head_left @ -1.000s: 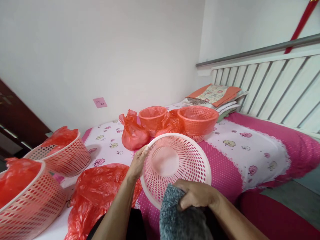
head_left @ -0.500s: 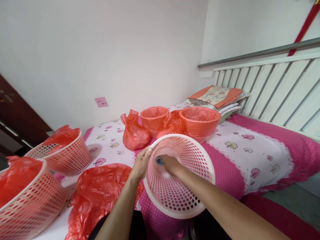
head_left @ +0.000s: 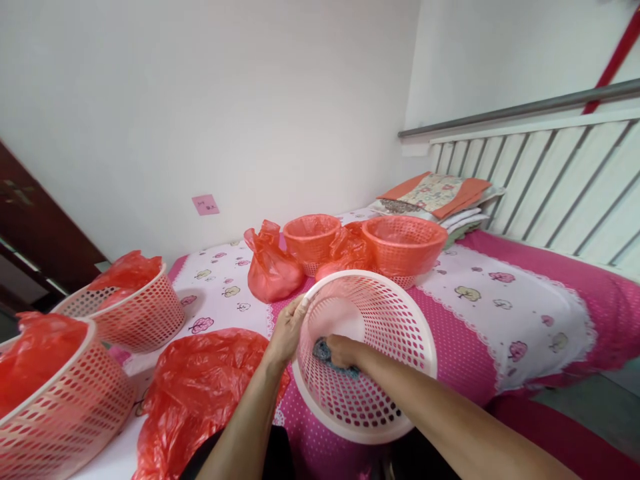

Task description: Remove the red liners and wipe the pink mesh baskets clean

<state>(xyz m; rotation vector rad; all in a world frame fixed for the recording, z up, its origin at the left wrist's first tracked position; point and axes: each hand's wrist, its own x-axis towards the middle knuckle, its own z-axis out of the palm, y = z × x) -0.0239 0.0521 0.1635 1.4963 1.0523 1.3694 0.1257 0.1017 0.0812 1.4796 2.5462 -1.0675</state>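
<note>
L hand on basket rim, R hand w/ cloth inside

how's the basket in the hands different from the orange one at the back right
The pale pink basket is tilted on its side, gripped at the rim by the left hand, with the right hand pressing a grey cloth inside; the orange basket stands upright on the bed, untouched. The pink one has a white rim; the orange is one colour. Both are round perforated plastic.

On your bed: two orange baskets at the far edge, red bags beside them, folded bedding in the far corner.
</note>
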